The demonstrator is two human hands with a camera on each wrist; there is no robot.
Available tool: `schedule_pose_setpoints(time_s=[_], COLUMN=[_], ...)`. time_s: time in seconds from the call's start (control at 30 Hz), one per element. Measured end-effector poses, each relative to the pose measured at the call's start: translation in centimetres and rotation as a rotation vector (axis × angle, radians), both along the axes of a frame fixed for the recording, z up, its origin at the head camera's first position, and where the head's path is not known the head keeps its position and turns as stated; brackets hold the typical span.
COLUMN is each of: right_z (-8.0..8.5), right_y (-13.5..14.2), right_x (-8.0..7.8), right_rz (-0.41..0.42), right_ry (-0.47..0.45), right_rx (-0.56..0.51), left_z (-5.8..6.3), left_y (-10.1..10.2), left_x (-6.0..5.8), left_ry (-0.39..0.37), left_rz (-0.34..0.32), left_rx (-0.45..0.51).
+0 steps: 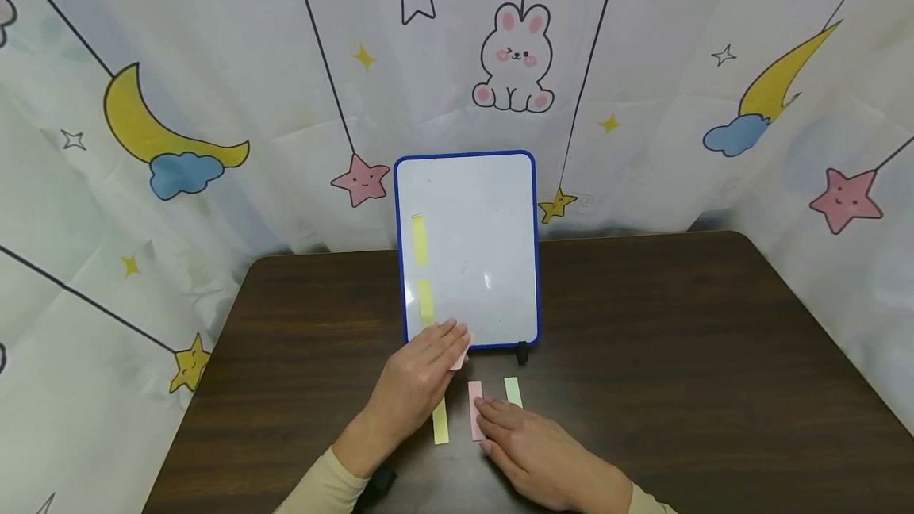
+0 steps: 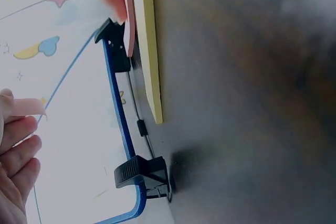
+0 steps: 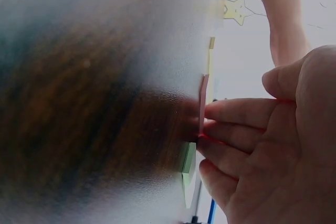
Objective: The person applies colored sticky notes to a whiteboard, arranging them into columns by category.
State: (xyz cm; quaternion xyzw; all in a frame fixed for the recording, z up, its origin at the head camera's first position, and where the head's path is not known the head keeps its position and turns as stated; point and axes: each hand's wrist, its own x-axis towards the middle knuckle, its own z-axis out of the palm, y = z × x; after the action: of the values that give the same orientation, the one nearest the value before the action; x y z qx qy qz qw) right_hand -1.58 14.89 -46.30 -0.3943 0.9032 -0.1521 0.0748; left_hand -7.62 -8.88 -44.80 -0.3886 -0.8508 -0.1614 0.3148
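Observation:
My left hand [image 1: 408,389] pinches a pink sticky note strip [image 2: 26,107] between thumb and finger, in front of the whiteboard's lower left corner. Part of that strip also shows beneath the fingers in the head view. The blue-rimmed whiteboard [image 1: 478,252] stands tilted back, with two yellow sticky strips [image 1: 419,240] one above the other along its left side. With straight fingers, my right hand [image 1: 543,450] touches the pink sticky note pad [image 1: 474,415] on the table. A yellow pad [image 1: 440,424] lies to its left, partly behind the left hand; a green pad [image 1: 512,391] lies to its right.
Black stand feet [image 2: 139,171] hold the board's lower edge just above the dark wooden table [image 1: 678,355]. A curtain [image 1: 628,165] printed with moons, stars and a bunny hangs behind and at both sides. A black object [image 1: 378,484] sits by the left sleeve.

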Motion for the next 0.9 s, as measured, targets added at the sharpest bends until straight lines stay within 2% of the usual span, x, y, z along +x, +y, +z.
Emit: schedule_pose_setpoints(time_s=[0.27, 0.57, 0.9], right_z=[-0.1, 0.1, 0.2], right_y=[0.2, 0.1, 0.2], right_x=[0.0, 0.0, 0.0], right_rz=[-0.011, -0.006, -0.014], right_ry=[-0.029, -0.04, -0.032], right_rx=[0.006, 0.0, 0.004], left_z=[0.7, 2.1, 3.4], left_y=[0.3, 0.6, 1.1], left_x=[-1.7, -3.6, -6.1], left_ry=[0.004, 0.076, 0.123], left_rz=[0.05, 0.076, 0.148], left_rx=[0.004, 0.038, 0.067])
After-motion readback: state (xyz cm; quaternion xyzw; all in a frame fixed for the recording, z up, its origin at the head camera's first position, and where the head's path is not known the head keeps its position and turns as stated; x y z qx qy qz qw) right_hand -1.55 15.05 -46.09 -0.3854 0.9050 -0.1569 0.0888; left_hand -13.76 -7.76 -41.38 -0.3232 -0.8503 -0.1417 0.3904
